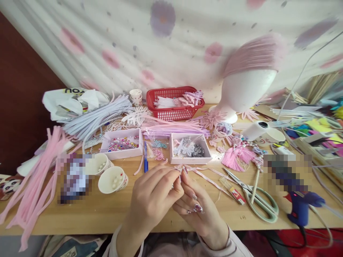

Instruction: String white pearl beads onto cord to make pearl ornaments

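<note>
My left hand (151, 200) and my right hand (199, 210) meet over the front middle of the wooden table (93, 210). Both pinch something small between their fingertips, at the near end of a thin pink ribbon (206, 176) that runs off to the right. What the fingertips hold is too small to name. A white box of silver and white trinkets (189, 149) stands just behind the hands.
Green-handled scissors (257, 198) and a blue glue gun (301, 207) lie at the right. Paper cups of pearls (112, 180), a bead box (123, 143), pink pipe cleaners (34, 178), a red basket (174, 103) and a white mannequin head (246, 89) crowd the table.
</note>
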The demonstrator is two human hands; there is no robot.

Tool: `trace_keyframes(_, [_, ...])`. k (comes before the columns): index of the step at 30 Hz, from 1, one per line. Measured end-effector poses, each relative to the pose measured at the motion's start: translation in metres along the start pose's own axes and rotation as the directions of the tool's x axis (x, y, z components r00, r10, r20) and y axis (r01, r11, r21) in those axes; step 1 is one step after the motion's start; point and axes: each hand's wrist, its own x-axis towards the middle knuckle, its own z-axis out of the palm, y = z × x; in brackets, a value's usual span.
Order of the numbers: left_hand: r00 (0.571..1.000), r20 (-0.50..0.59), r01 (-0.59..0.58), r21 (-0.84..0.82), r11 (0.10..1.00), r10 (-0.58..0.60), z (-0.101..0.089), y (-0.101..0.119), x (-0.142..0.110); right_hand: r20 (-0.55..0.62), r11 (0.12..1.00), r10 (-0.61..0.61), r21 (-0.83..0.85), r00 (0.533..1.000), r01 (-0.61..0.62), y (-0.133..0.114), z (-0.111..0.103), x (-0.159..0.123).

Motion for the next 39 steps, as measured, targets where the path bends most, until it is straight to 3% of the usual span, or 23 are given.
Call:
trace_keyframes(10, [0.998,-0.058,0.005,-0.051,0.999,-0.008,0.000,0.001,-0.007,-0.049,0.999,-0.024,0.024,0.999,0.025,0.002,0.001,0.000])
trace_keyframes(17, [0.999,-0.004,0.052,-0.062,0.997,-0.053,-0.001,-0.001,-0.007,-0.057,0.998,-0.055,0.011,0.997,0.056,0.002,-0.004,-0.003])
trace_keyframes(21, [1.000,0.028,-0.010,-0.041,0.999,0.011,-0.003,-0.002,-0.009,-0.088,0.998,-0.061,-0.026,0.994,0.059,0.005,0.000,-0.005])
trace_keyframes(26, [0.978,0.170,-0.134,0.050,0.990,0.124,-0.013,0.000,-0.005,-0.169,0.994,-0.096,-0.075,0.981,0.084,0.009,0.003,-0.006])
trace_keyframes(39, [0.939,0.291,-0.243,0.177,0.954,0.185,-0.022,0.013,0.000,-0.215,0.988,-0.115,-0.129,0.970,0.089,0.013,0.011,-0.015])
